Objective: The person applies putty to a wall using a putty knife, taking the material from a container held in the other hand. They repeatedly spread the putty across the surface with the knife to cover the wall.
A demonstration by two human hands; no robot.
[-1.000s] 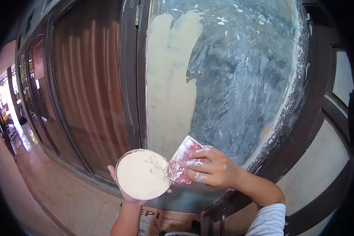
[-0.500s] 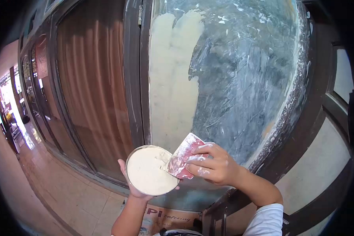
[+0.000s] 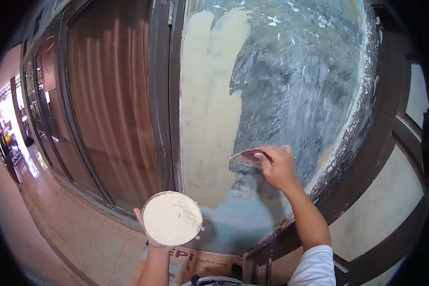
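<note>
My left hand [image 3: 153,238] holds a round container [image 3: 171,219] of cream-coloured paste from below, its fingers wrapped round the sides. The paste has a rough, disturbed patch at its upper right. My right hand [image 3: 277,167] grips a reddish flat scraper [image 3: 250,156] against the wall, at the edge between the cream coating [image 3: 209,109] and the bare grey-blue surface [image 3: 291,95]. The cream coating covers the wall's left part. Below the scraper the wall is pale blue.
A dark-framed window [image 3: 112,105] with brown curtains stands at the left. To the right is a dark wooden door frame [image 3: 391,143] with pale panels. A printed banner [image 3: 200,260] lies on the tiled floor [image 3: 97,238] below.
My right hand has moved the scraper up and right, from the container to the wall. My left hand and the container have moved down and left.
</note>
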